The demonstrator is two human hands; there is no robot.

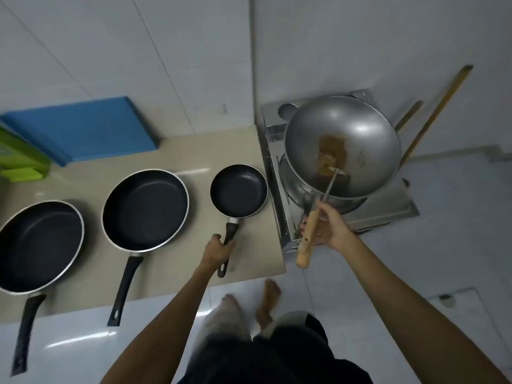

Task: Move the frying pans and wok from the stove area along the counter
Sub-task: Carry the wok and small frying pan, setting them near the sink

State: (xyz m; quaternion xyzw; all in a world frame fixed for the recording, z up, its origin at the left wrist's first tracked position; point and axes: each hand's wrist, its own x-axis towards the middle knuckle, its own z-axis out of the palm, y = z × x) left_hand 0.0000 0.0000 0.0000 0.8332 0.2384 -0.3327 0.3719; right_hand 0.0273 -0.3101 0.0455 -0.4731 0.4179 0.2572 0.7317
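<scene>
Three black non-stick frying pans lie in a row on the beige counter (194, 151): a large pan (38, 245) at far left, a medium pan (145, 209) in the middle, a small pan (238, 191) nearest the stove. My left hand (217, 250) is shut on the small pan's black handle. A steel wok (342, 149) sits tilted on the stove (388, 212) at right. My right hand (329, 228) grips the wooden handle of a spatula (307, 242), and the spatula's blade rests inside the wok on a brown patch.
A blue board (83, 126) leans against the tiled wall at back left, with a green object (19, 159) beside it. Two wooden sticks (435, 115) lean against the wall behind the stove. The white tiled floor and bare feet show below the counter's edge.
</scene>
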